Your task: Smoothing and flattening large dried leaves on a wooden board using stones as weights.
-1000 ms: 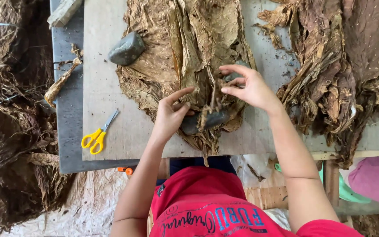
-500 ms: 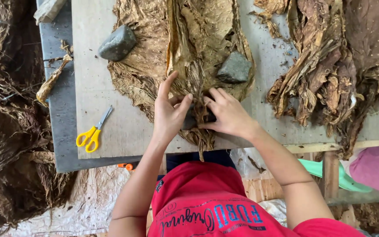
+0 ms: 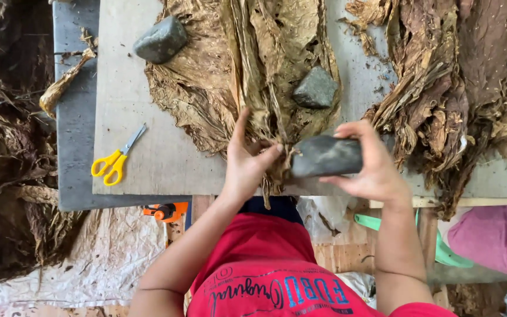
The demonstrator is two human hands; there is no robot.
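Note:
A stack of flat dried brown leaves (image 3: 253, 64) lies spread on a pale board (image 3: 148, 152). My left hand (image 3: 247, 161) pinches the gathered leaf stems at the board's near edge. My right hand (image 3: 368, 164) grips a long dark grey stone (image 3: 327, 157), lifted just beside the stems. A smaller grey stone (image 3: 315, 88) rests on the right half of the leaves. Another grey stone (image 3: 161, 40) sits on their left edge.
Yellow-handled scissors (image 3: 115, 158) lie on the board at the left. A heap of darker crumpled leaves (image 3: 459, 88) fills the right side. Loose leaf bundles (image 3: 7, 164) pile up at the left below the table. An orange tool (image 3: 165, 211) and pink cloth (image 3: 494, 240) lie beneath.
My right hand left the upper stone on the leaves, came down to the stems and picked up the long dark stone. My left hand closed on the stems.

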